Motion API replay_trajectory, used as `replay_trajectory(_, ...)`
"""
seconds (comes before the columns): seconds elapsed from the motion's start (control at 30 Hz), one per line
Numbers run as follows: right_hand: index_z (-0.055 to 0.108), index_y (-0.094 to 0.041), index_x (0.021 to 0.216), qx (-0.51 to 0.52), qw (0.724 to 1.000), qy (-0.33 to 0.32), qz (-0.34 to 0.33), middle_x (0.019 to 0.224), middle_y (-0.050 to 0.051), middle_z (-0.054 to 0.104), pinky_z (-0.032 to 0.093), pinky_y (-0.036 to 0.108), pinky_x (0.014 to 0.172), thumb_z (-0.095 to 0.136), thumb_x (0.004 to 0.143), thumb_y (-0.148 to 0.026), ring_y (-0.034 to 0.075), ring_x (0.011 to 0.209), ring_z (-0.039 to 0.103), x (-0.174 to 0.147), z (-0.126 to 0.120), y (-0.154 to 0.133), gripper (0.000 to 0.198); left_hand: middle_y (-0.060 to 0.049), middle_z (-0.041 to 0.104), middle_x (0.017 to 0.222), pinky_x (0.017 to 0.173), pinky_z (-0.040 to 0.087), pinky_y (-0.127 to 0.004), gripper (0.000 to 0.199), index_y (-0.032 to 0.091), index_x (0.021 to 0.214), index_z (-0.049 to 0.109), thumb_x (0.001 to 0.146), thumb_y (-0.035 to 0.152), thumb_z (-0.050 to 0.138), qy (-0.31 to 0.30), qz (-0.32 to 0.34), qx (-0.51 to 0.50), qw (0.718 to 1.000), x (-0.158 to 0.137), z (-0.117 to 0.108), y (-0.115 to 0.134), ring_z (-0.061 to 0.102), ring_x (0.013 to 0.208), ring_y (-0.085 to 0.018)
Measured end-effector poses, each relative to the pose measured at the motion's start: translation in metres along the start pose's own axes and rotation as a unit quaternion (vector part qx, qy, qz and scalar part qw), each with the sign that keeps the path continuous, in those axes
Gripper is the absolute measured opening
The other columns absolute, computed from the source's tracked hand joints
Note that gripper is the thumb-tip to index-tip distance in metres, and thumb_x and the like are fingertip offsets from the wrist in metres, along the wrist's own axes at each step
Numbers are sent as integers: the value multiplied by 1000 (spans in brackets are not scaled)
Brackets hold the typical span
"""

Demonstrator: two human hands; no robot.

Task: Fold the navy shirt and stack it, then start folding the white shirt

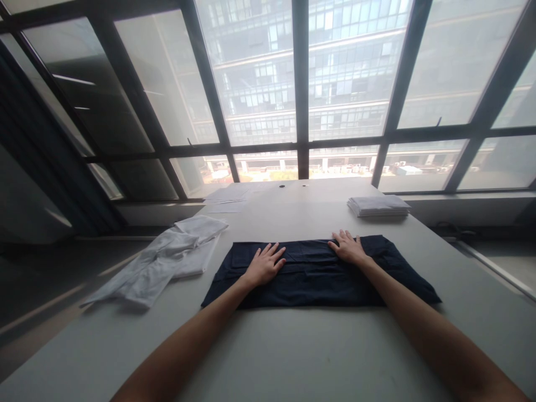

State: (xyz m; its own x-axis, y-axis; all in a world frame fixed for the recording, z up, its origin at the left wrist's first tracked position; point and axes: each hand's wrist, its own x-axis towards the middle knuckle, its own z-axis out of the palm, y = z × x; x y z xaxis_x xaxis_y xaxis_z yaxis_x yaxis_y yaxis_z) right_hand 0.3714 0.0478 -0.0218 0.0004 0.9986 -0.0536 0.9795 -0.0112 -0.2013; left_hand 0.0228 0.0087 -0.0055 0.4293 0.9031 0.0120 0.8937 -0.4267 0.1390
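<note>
A dark navy cloth garment (310, 282) lies folded into a wide flat band across the white table (288, 346). My left hand (264, 265) rests flat on its left half, fingers spread and pointing away from me. On the right half, near the far edge, my right hand (348, 247) lies palm down with its fingers apart. Neither hand grips the cloth; both only touch its top. Small creases run across the fabric between the hands. What kind of garment it is, I cannot tell.
Crumpled white clothing (167, 259) hangs partly over the table's left edge. A neat stack of folded white cloth (378, 205) sits at the back right. White paper sheets (226, 196) lie at the back left. Large windows (301, 84) rise beyond the table; a dark curtain (50, 145) hangs left.
</note>
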Motion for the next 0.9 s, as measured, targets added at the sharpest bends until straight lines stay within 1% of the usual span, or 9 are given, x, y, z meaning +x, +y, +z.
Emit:
replay_trajectory(0.1,31,-23,164,0,1000,0,6,173,14,18,8,63,124,24,105,-63,32,160,11,-1,0,-1,72,-4,26,171,124,20,-61,61,33,162,37,108,60,28,-4,0,-1,1000,0,-1,1,20,158,-31)
replay_trajectory(0.3,32,-21,164,14,998,8,56,173,16,18,6,64,124,29,102,-68,34,160,11,-1,0,-3,78,-4,25,171,125,18,-60,61,33,162,37,108,59,29,-6,-4,-2,1000,-1,-2,2,20,158,-30)
replay_trajectory(0.53,34,-22,163,17,998,12,53,173,15,19,7,63,124,28,101,-69,33,160,11,-2,0,-3,78,-4,25,171,125,19,-60,61,32,162,37,108,59,29,-5,-2,0,1000,-1,-2,1,20,158,-31)
replay_trajectory(0.67,37,-20,162,35,997,19,64,172,15,21,8,60,125,22,102,-69,32,159,14,-1,0,-5,79,-4,25,171,125,19,-60,61,33,162,37,108,59,29,-3,-2,0,1000,0,0,-1,20,158,-31)
replay_trajectory(0.77,36,-16,162,64,990,56,112,170,20,25,10,57,125,19,102,-67,34,158,18,2,1,1,80,-4,25,171,125,19,-61,60,34,162,37,108,59,29,0,1,1,1000,1,2,-1,20,158,-31)
replay_trajectory(0.9,38,-13,161,80,973,101,191,168,25,27,9,62,123,19,102,-61,39,157,17,8,2,24,78,-4,26,171,125,18,-60,61,33,162,37,108,59,29,0,0,0,1000,0,1,-2,21,158,-31)
